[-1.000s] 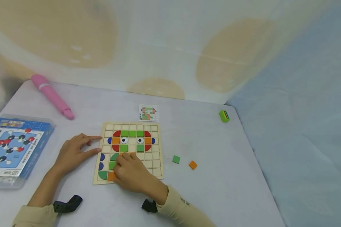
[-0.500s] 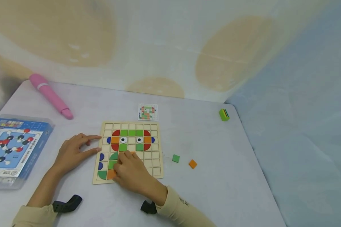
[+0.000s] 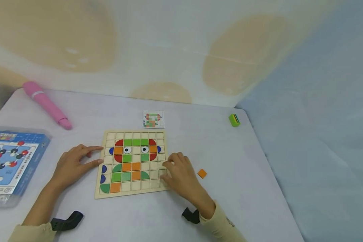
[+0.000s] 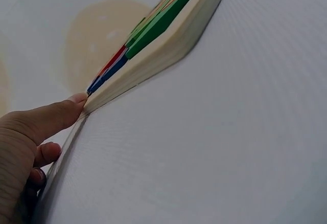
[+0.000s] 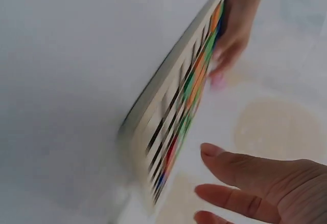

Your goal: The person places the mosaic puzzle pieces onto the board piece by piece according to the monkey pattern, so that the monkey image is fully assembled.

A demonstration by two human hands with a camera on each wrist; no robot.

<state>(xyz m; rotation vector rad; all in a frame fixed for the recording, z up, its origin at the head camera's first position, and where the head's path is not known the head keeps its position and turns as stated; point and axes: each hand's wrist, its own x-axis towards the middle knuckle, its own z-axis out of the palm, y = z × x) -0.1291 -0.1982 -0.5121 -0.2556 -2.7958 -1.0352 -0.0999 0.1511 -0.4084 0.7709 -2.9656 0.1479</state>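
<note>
A wooden grid board [image 3: 160,192] lies on the table, partly filled with coloured tiles and two round eye tiles [image 3: 127,150]. My left hand [image 3: 71,166] touches its left edge with extended index finger and thumb; the thumb [image 4: 56,116] shows against the side in the left wrist view. My right hand [image 3: 183,176] hovers at the right edge, fingers slightly bent and apart; in the right wrist view nothing shows between its thumb [image 5: 240,168] and fingers. Just right of this hand lies a loose orange square tile [image 3: 202,173]. A green quarter-round tile [image 3: 145,175] sits in the lower rows.
Behind the board lies a small pattern card [image 3: 153,119]. A green stack of pieces with coloured stripes [image 3: 234,120] stands at the far right. To the left are a pink pen-shaped object [image 3: 47,105] and a blue boxed molecule set [image 3: 12,164].
My right hand has moved from the board's lower middle to its right edge, uncovering orange and green tiles. The loose green square is now hidden from view. The left hand stays at the edge.
</note>
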